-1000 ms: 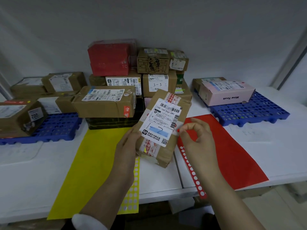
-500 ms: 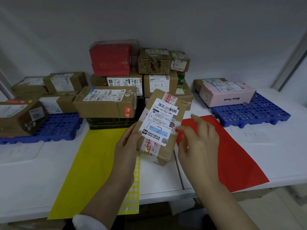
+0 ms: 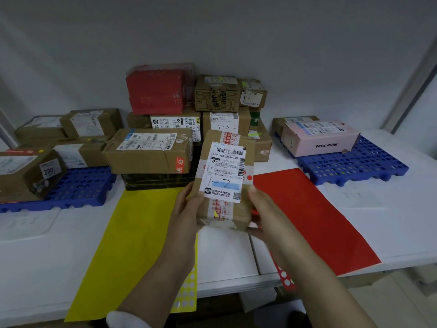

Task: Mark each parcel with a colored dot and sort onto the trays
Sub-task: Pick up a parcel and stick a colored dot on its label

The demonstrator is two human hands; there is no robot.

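I hold a small brown parcel point(image 3: 225, 178) upright above the table, its white label facing me. A red dot point(image 3: 249, 178) sits on its right edge beside the label. My left hand point(image 3: 189, 209) grips the parcel's left side and my right hand point(image 3: 262, 209) grips its right side and lower corner. Under my arms lie a yellow dot sheet point(image 3: 188, 290) and a red dot sheet point(image 3: 285, 278). A blue tray point(image 3: 80, 188) at the left carries several brown parcels. A second blue tray point(image 3: 354, 165) at the right bears a pink box point(image 3: 319, 136).
A stack of unsorted parcels point(image 3: 189, 129) with a red box point(image 3: 156, 91) on top stands against the back wall. A yellow paper point(image 3: 132, 233) and a red paper point(image 3: 314, 216) lie flat on the white table point(image 3: 390, 209). The table's front edge runs below my wrists.
My right hand pressed a red dot onto the parcel's right edge, then dropped to grip the parcel's right side. The parcel turned more upright toward me.
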